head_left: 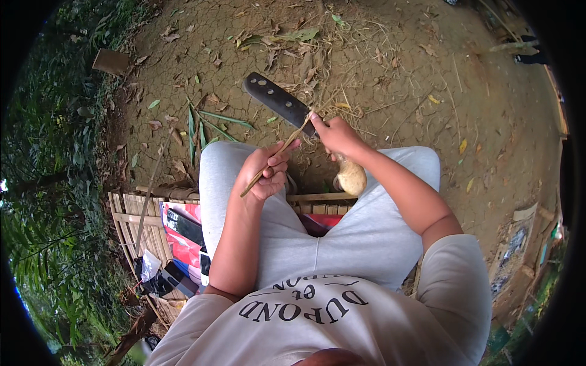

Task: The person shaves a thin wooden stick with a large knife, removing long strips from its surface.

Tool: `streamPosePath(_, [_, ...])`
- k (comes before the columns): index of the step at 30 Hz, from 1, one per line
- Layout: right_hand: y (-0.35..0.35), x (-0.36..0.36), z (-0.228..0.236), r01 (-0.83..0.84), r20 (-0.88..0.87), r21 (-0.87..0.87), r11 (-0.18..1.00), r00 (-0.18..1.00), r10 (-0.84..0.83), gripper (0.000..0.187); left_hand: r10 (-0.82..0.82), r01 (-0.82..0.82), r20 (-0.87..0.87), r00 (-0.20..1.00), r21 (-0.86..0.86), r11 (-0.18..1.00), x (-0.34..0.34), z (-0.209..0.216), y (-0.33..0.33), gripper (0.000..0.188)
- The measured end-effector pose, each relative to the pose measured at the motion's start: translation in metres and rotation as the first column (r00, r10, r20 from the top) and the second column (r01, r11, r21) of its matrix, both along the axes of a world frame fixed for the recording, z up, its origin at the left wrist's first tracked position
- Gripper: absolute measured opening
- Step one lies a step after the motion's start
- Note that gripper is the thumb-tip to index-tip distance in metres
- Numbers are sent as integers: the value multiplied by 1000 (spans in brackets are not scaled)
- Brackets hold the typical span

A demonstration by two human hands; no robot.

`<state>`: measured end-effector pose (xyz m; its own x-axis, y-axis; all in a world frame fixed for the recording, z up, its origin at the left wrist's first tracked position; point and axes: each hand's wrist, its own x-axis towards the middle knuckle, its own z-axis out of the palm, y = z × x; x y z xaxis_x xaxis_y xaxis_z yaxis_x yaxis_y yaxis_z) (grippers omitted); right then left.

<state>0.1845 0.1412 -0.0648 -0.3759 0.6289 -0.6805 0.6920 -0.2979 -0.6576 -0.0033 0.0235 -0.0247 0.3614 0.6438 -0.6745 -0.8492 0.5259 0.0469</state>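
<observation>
In my right hand (340,138) is a large knife with a broad dark blade (274,99) pierced by several holes. Its pale, rounded handle end (352,179) sticks out below my fist. A thin brown stick (287,145) lies slantwise across my left hand (267,172), whose fingers are curled round it. The stick's upper end meets the blade beside my right thumb; whether the edge bites into it I cannot tell. Both hands are raised between my knees, over the ground.
I sit on a bamboo-slat bench (129,207). To my left on it lie a red cloth (183,249), dark phone-like devices (185,227) and a small clear bag (150,266). Dry leaves and green blades (226,119) litter the cracked earth ahead. Dense foliage (43,152) borders the left.
</observation>
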Motion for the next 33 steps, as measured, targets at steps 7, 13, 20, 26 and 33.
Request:
streamPosePath(7, [25, 19, -25, 130, 150, 77, 988, 979, -141, 71, 14, -15, 36, 999, 0, 1000, 5, -3, -1, 38])
streamPosePath(13, [-12, -2, 9, 1, 37, 9, 1000, 999, -1, 74, 29, -29, -11, 1000, 9, 1000, 5, 3, -7, 36])
streamPosePath(20, [9, 14, -7, 161, 95, 55, 985, 982, -165, 70, 5, -5, -78, 997, -4, 1000, 13, 6, -4, 37])
streamPosePath(26, [-19, 0, 19, 20, 17, 18, 1000, 1000, -20, 72, -25, 27, -173, 985, 11, 1000, 22, -2, -8, 37])
streamPosePath(33, [-2, 15, 3, 122, 71, -19, 992, 990, -120, 70, -57, 63, -221, 974, 20, 998, 28, 5, -5, 32])
